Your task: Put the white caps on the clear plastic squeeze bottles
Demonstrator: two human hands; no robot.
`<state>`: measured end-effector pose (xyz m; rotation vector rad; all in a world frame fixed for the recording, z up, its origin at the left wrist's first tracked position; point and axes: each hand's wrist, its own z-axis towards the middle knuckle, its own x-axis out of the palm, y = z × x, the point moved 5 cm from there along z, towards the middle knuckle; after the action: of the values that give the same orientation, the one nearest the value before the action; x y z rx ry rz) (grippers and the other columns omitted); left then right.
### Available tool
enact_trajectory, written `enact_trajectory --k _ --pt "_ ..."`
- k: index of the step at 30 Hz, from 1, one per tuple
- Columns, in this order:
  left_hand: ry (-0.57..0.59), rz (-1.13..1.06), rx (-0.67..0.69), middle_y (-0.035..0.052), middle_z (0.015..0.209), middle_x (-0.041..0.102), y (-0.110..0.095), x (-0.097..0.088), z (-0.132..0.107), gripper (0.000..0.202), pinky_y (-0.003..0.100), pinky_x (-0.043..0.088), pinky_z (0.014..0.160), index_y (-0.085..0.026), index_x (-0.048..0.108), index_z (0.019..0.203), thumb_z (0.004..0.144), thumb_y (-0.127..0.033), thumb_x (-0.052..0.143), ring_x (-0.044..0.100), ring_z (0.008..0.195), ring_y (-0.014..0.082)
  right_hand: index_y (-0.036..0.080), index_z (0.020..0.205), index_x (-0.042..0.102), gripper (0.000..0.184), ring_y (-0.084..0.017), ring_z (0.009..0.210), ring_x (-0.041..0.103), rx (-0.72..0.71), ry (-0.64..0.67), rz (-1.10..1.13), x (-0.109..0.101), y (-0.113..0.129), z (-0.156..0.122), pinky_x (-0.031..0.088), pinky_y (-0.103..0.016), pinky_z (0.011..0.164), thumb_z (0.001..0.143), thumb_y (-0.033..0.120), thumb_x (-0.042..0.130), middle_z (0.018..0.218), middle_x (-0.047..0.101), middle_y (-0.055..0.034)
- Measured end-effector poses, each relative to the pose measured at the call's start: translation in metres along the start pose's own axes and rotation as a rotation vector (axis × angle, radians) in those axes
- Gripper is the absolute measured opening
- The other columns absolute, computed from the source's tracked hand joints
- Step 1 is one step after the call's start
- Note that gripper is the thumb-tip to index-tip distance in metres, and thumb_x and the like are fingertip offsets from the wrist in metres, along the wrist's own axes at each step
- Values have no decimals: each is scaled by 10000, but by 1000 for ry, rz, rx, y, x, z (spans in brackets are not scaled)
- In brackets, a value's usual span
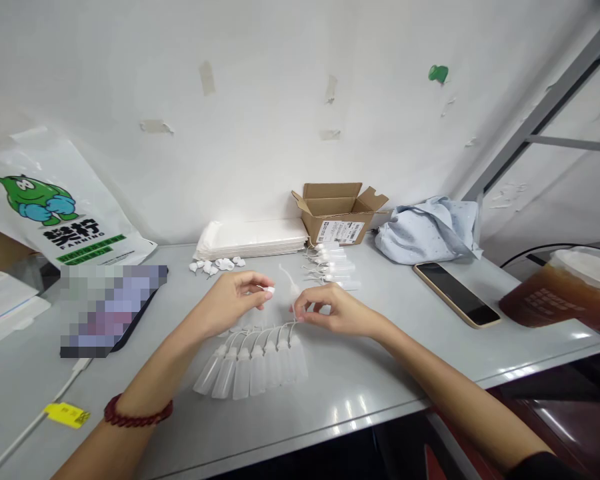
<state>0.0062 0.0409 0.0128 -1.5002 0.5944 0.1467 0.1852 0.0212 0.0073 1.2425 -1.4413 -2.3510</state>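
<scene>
My left hand [233, 299] hovers over the grey table [380, 373], fingers pinched on a small white cap. My right hand [333, 312] is pinched on the needle tip of the rightmost bottle in a row of several small translucent squeeze bottles [253, 367] lying side by side just below both hands. A thin white tip [290, 283] stands up between the two hands. More capped bottles [335, 267] lie further back, near a cardboard box.
An open cardboard box [337, 212], a stack of white bags [253, 239] and loose white caps [215, 265] sit at the back. A phone [455, 293] and a blue cloth [430, 230] lie right. A drink cup [565, 290] is far right; a tablet [105, 310] left.
</scene>
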Motion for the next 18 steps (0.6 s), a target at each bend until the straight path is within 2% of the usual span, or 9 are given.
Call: enact_trajectory --k 3,6,13,18 --pt "13 -182 5 49 935 691 -1 10 -2 250 335 507 748 -200 691 894 714 -370 658 636 689 165 179 836 635 159 -120 739 614 -20 10 41 5 4 0 481 -253 696 811 94 503 816 672 -9" --pt "17 -279 2 51 957 686 1 14 -2 250 334 506 768 -200 697 905 722 -368 670 638 707 162 175 823 638 168 -117 737 613 -3 23 69 6 7 -1 470 -240 688 799 78 503 803 671 -5" --pt "91 -180 54 70 1009 677 -4 16 -3 234 365 497 778 -199 691 859 757 -399 625 627 705 173 172 814 640 184 -110 695 562 82 39 74 6 0 0 389 -210 583 769 68 494 812 660 -4" --pt "71 -140 102 51 842 677 -7 11 -2 202 366 488 796 -196 666 810 757 -387 626 611 716 182 175 816 602 131 -122 719 534 116 -60 156 0 -4 1 378 -231 601 808 121 483 820 623 -19"
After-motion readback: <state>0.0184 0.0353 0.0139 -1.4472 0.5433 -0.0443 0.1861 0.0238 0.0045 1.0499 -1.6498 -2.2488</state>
